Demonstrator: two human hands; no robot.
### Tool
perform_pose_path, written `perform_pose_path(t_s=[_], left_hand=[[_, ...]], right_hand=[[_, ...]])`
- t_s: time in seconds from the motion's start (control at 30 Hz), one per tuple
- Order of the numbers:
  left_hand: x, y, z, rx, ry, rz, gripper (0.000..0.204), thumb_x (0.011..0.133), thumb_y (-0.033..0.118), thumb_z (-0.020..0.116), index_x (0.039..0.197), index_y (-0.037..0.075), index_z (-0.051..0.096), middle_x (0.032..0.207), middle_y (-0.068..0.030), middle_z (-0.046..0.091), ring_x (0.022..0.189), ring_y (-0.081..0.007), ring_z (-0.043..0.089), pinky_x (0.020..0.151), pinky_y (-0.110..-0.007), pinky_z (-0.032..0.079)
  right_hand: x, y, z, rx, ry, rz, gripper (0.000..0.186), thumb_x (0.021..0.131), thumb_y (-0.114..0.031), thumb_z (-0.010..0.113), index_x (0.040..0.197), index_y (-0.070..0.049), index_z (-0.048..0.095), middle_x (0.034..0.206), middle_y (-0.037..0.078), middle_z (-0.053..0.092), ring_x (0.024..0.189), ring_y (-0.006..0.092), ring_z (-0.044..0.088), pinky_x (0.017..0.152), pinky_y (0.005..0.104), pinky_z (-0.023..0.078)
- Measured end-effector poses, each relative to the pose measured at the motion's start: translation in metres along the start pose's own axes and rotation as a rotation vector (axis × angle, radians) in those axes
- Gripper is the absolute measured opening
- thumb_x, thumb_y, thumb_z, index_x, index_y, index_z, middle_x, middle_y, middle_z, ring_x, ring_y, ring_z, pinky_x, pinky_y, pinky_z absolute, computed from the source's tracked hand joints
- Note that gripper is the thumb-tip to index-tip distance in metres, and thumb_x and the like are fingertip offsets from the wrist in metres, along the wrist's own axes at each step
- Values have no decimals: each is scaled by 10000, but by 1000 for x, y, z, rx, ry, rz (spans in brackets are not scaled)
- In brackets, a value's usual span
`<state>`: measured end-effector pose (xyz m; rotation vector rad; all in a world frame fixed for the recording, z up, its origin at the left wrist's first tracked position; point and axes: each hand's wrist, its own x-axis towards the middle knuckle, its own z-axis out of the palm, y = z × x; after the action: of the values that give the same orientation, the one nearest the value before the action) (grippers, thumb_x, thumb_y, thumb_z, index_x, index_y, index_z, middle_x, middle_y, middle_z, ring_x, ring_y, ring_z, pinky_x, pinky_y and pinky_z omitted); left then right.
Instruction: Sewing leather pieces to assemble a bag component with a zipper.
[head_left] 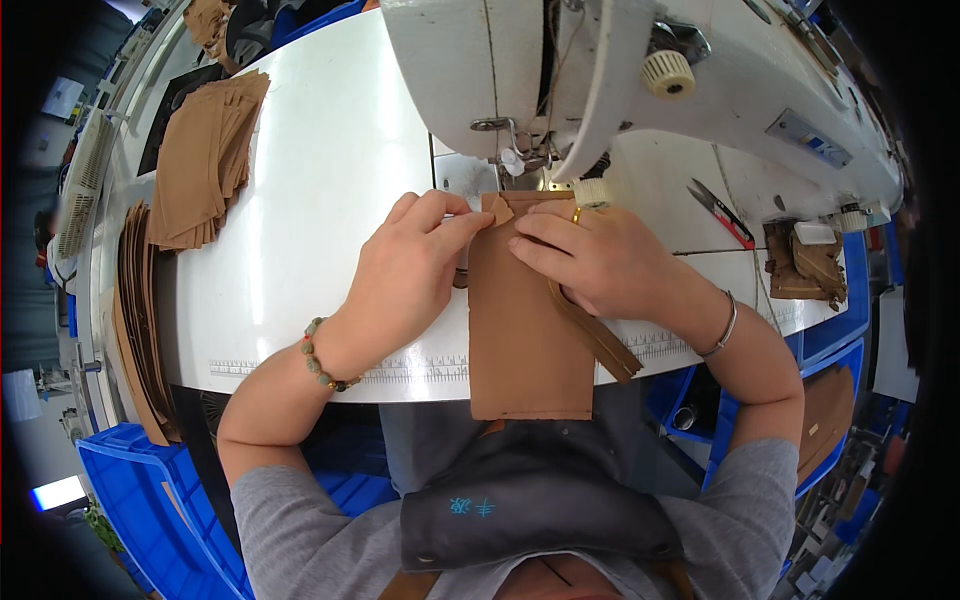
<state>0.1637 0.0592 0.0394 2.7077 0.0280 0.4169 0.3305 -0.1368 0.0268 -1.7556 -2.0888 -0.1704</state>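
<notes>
A long brown fabric panel [530, 330] lies in front of the sewing machine's needle area, its near end hanging over the table edge. My left hand [410, 260] pinches a small light-tan tab [501, 211] at the panel's upper left, thumb and forefinger together. My right hand [605, 255] grips the panel's upper right, with its fingers pressed on the fabric and a gold ring on one of them. From below that palm a darker brown strip, apparently zipper tape [603, 343], slants toward the table edge. Its upper part is hidden by the hand.
The white sewing machine [800, 75] stands over the far right. Thread snips [722, 213] and a pile of brown scraps [805, 265] lie at right. Stacked brown panels [205, 165] and upright pieces [140, 320] sit at left. A blue bin [150, 480] stands below.
</notes>
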Motion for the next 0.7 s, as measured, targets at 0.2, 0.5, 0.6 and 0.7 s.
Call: perform_pose_path(t_s=[0.2,0.5,0.6,0.7], left_hand=[[-9,-3,-2,54,34,88,330,768,81,818,1094,90,767,1052,-31,685,934,-245,624,761,-361,540],[-10,8,11,139,18,141,601,791,96,801,1373,50,659,1452,-58,639,1236,-300,602,966,-403,486],[-11,8,12,183,-8,142,605,816,141,795,1398,57,653,1475,-59,625,1270,-295,584,985,-399,470],[-12,8,12,207,-31,142,599,826,147,787,1400,49,646,1480,-62,620,1288,-298,576,999,-409,467]], right_hand=[[1,0,3,-5,21,23,392,788,-77,685,1174,-11,701,1159,83,695,872,253,682,780,380,528],[1,0,3,-57,10,7,358,789,-125,706,1129,-12,712,1159,66,703,935,229,703,800,374,535],[1,1,3,-151,65,-50,333,790,-123,697,1105,-18,712,1172,65,702,948,221,710,787,364,542],[4,1,5,-172,216,-29,320,785,-118,691,1089,-19,710,1172,65,704,959,222,715,775,359,549]])
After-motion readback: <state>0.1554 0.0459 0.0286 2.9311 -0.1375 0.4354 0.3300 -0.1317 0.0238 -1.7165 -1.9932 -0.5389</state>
